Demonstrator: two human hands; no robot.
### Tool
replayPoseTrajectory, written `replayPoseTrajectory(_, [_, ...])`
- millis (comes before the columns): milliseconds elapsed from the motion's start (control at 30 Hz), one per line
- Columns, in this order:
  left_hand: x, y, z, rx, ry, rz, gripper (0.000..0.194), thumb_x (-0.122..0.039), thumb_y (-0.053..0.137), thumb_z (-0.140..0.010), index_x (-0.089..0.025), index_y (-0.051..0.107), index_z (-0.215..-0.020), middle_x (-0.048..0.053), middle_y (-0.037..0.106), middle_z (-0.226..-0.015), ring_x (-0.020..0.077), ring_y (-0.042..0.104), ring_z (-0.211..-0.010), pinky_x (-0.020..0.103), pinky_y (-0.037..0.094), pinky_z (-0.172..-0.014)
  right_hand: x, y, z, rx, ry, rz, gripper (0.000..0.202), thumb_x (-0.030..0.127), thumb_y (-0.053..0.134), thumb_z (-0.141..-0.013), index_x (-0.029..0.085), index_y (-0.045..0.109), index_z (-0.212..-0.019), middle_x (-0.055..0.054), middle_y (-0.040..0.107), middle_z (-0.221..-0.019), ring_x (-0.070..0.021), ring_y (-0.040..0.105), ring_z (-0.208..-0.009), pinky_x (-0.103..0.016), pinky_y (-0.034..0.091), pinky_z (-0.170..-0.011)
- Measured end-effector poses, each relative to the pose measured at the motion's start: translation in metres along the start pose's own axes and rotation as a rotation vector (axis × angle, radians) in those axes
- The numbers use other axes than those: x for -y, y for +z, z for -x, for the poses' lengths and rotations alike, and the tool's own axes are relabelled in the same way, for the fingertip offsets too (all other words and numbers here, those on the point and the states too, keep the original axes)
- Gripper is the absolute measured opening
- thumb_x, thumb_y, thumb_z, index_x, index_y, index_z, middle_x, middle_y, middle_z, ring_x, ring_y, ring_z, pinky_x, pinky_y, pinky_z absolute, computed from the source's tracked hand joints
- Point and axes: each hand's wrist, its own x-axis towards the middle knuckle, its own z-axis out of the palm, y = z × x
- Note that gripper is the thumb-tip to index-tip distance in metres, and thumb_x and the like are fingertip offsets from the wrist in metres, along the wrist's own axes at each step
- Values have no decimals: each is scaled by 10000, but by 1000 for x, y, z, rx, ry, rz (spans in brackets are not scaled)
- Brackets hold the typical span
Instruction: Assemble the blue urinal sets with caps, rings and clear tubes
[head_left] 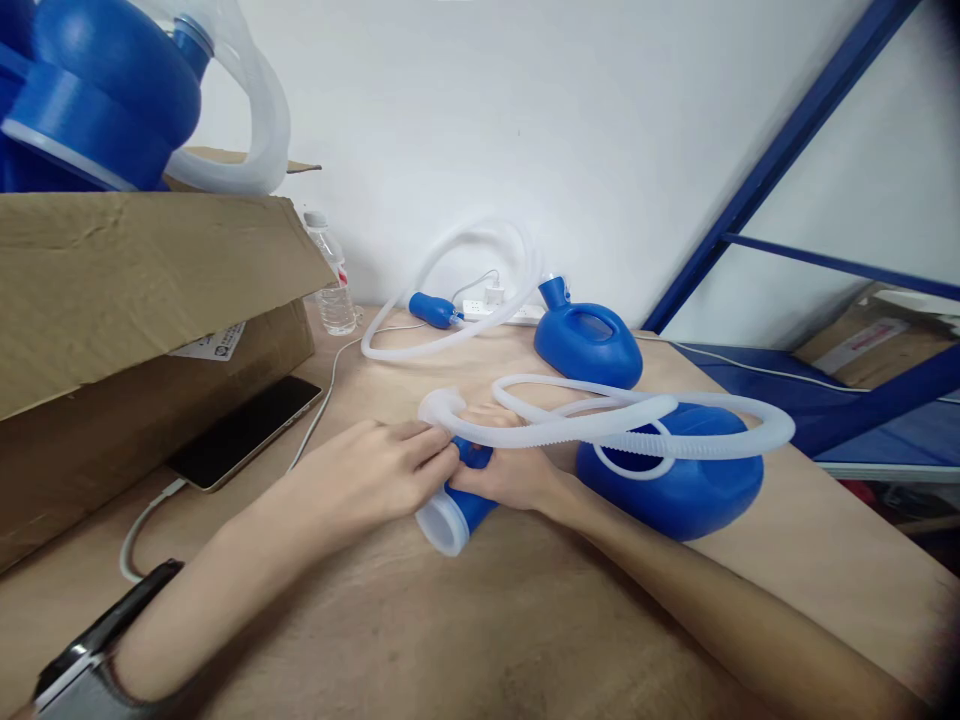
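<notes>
My right hand is wrapped round a blue plastic urinal funnel with a wide white rim, tilted low over the table. Against its upper side, my left hand is closed, thumb and fingers pinched together. What sits between those fingertips is hidden. A translucent ribbed hose bends down just beyond my left fingers, its near end blurred. The hose loops right over a blue urinal bottle lying on the table; a white ring hangs at its opening.
Another blue urinal bottle stands near the wall. Left of it are a coiled hose with a blue funnel and a power strip. A cardboard box, phone and water bottle occupy the left. A blue metal frame rises right.
</notes>
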Motion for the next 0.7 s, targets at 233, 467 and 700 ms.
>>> replayPoseTrajectory(233, [-2, -6, -11, 84, 108, -276, 143, -44, 529, -917, -141, 633, -901, 50, 691, -815, 193, 664, -671, 304, 471, -480, 1, 0, 0, -7, 2, -13, 277, 298, 689, -832, 232, 454, -703, 21, 585, -739, -158, 547, -720, -304, 435, -688])
replayPoseTrajectory(467, [-2, -5, -9, 53, 148, -367, 188, -44, 499, -933, -130, 665, -906, 39, 693, -781, 168, 614, -582, 298, 439, -426, 2, 3, 0, -105, -21, 37, 327, 306, 758, -775, 227, 453, -687, 20, 587, -721, -168, 564, -722, -311, 446, -698])
replayPoseTrajectory(700, [-17, 14, -2, -231, -7, -481, 174, -27, 537, -963, -80, 702, -974, 67, 742, -856, 199, 694, -756, 329, 580, -710, -2, 8, 4, -109, 14, 36, 329, 361, 720, -828, 223, 466, -671, 12, 590, -726, -162, 561, -723, -325, 465, -747])
